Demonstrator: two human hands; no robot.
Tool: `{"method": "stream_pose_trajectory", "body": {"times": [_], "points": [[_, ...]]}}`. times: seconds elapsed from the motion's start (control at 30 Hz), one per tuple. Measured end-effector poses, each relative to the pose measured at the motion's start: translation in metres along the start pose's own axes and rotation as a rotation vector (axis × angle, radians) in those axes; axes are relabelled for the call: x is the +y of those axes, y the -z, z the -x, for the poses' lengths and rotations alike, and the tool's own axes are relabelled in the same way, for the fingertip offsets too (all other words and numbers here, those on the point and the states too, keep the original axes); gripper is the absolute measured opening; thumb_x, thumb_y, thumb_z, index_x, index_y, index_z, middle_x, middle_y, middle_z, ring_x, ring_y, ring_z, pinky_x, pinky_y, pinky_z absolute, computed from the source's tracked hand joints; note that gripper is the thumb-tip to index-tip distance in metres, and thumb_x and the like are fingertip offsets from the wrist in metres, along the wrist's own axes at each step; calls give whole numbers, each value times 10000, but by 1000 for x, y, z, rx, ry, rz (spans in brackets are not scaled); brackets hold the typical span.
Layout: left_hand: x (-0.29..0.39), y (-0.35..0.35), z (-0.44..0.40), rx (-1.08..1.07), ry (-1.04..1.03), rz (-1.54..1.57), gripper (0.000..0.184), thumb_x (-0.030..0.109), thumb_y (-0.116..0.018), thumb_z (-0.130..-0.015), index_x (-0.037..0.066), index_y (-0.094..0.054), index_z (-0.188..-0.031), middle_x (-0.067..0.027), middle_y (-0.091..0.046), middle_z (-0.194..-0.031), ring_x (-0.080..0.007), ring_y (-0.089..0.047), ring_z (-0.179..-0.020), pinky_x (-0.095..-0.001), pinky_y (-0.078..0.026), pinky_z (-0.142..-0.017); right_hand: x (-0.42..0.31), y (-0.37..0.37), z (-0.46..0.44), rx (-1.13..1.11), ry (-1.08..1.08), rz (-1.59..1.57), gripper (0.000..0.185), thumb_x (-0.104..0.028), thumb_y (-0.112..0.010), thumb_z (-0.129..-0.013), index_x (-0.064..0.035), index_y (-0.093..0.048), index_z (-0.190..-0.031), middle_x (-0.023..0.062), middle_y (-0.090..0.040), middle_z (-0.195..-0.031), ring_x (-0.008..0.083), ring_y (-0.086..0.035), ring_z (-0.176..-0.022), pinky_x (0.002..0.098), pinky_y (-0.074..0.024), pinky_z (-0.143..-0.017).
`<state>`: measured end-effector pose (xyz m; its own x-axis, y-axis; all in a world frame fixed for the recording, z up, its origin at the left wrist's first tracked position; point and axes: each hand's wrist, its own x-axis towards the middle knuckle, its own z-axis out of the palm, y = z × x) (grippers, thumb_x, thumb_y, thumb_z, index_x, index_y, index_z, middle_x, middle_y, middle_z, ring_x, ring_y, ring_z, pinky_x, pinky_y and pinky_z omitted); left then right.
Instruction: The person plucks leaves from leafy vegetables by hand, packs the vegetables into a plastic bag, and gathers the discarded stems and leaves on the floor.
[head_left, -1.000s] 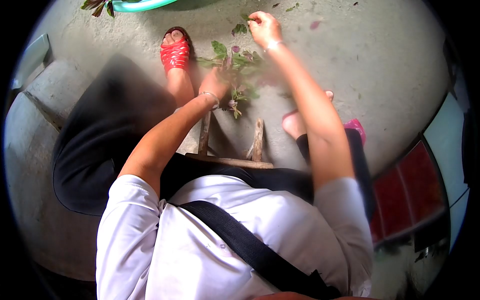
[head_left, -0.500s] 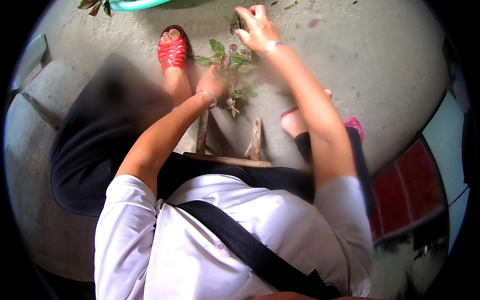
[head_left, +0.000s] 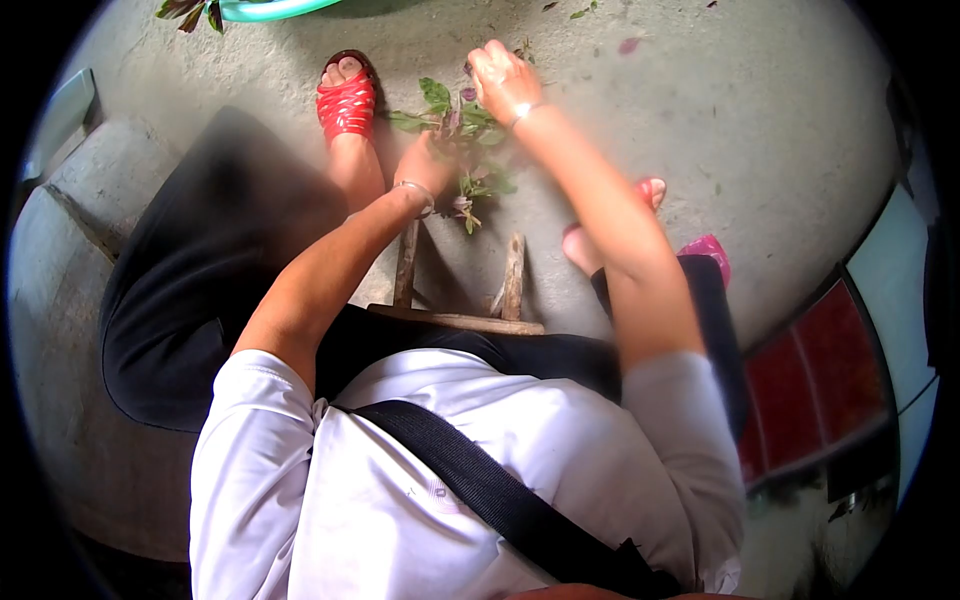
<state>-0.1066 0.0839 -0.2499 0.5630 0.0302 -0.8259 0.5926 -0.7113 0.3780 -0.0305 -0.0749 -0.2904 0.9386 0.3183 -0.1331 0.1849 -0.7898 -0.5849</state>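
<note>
My left hand (head_left: pixel 424 167), with a bracelet at the wrist, is closed around a bunch of leafy stems (head_left: pixel 455 120). Green and purplish leaves spread out above and to the right of its fingers, partly blurred. Beyond the bunch, my right hand (head_left: pixel 504 82) is held with its fingers curled together. Small dark leaf bits (head_left: pixel 525 48) show just past its knuckles; whatever sits inside the fingers is hidden.
A turquoise basin rim (head_left: pixel 275 10) shows at the top, with dark leaves (head_left: pixel 190 12) at its left edge. Loose leaf scraps (head_left: pixel 582 13) lie on the concrete floor. My red sandal (head_left: pixel 346 108) is left of the bunch; a wooden stool (head_left: pixel 460 321) is beneath me. Something pink (head_left: pixel 710 255) lies at right.
My right hand has drawn back slightly towards me and left, and its spread fingers have closed. The left hand and its bunch have stayed almost still.
</note>
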Motion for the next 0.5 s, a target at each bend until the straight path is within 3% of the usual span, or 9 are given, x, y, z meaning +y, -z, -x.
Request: {"method": "stream_pose_trajectory", "body": {"times": [0.03,0.1,0.17,0.3,0.4,0.5], "points": [[-2,-2,1,21,-11,-1,389,133,-638,-696,72,-502,-1055,-92,-612,-848,-184,-573,-747,-278,-443,-727,-6,0,7,-4,-17,-37,94,-62,-544,-735,-50,-515,-823,166,-499,-816,321,-568,-741,401,-497,-651],[-10,-4,3,5,-305,113,362,94,-628,-707,63,-505,-1046,-64,-610,-854,-148,-562,-762,-259,-439,-736,-12,-5,28,-34,-79,-136,82,-88,-535,-755,-43,-513,-820,173,-503,-820,335,-565,-726,394,-503,-637],[34,20,21,-173,-4,413,361,61,-651,-714,48,-501,-1041,-21,-594,-883,-97,-532,-805,-241,-434,-746,-21,-11,50,4,-161,-307,65,-80,-539,-742,-46,-519,-792,166,-513,-817,326,-558,-715,389,-482,-657],[3,0,6,-110,-47,373,451,118,-720,-684,30,-481,-1056,-25,-567,-956,-104,-520,-868,-244,-423,-791,-45,-10,75,-78,-418,-600,79,-106,-567,-705,-37,-546,-737,129,-534,-726,290,-548,-711,377,-449,-655],[-4,-2,5,-112,-177,377,444,112,-711,-691,27,-480,-1061,-37,-554,-984,-114,-512,-898,-245,-410,-817,-48,-15,82,-106,-483,-730,78,-105,-562,-702,-39,-580,-739,129,-551,-698,280,-551,-669,356,-456,-648],[-12,-7,0,-72,-205,280,435,90,-663,-706,11,-471,-1088,-63,-555,-975,-134,-516,-904,-246,-404,-832,-41,-13,84,-159,-292,-603,158,-145,-519,-718,-59,-633,-785,143,-609,-766,292,-580,-739,366,-465,-692]]}}
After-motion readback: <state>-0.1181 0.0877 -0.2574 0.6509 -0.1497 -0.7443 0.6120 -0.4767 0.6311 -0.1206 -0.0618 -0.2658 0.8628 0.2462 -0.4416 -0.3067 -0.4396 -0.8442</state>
